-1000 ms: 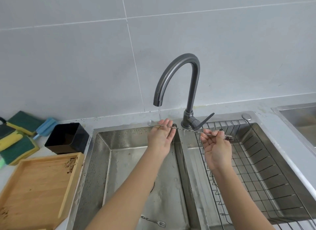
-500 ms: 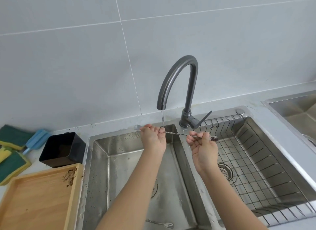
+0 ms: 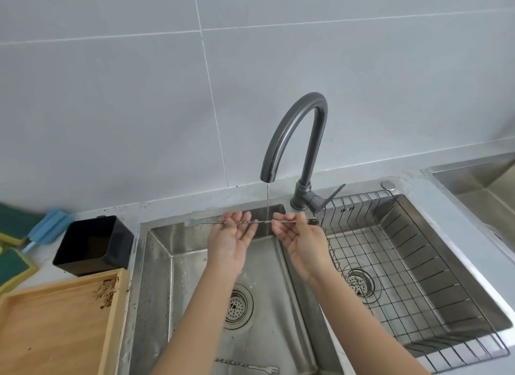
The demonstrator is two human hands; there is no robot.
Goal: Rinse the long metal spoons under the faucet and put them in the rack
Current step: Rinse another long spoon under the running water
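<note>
Both hands [image 3: 267, 240] raised, palms up, fingers loose

A black square container [image 3: 93, 245] is sitting on the grey counter [image 3: 412, 179] just left of the sink, touching the far edge of a wooden tray [image 3: 55, 324] that is carrying dark crumbs near its rim. Green-and-yellow sponges [image 3: 14, 266] and a blue scraper [image 3: 46, 229] are lying further left. A grey tiled wall [image 3: 139, 95] is rising behind, and another steel basin [image 3: 487, 185] is showing at far right.
</note>
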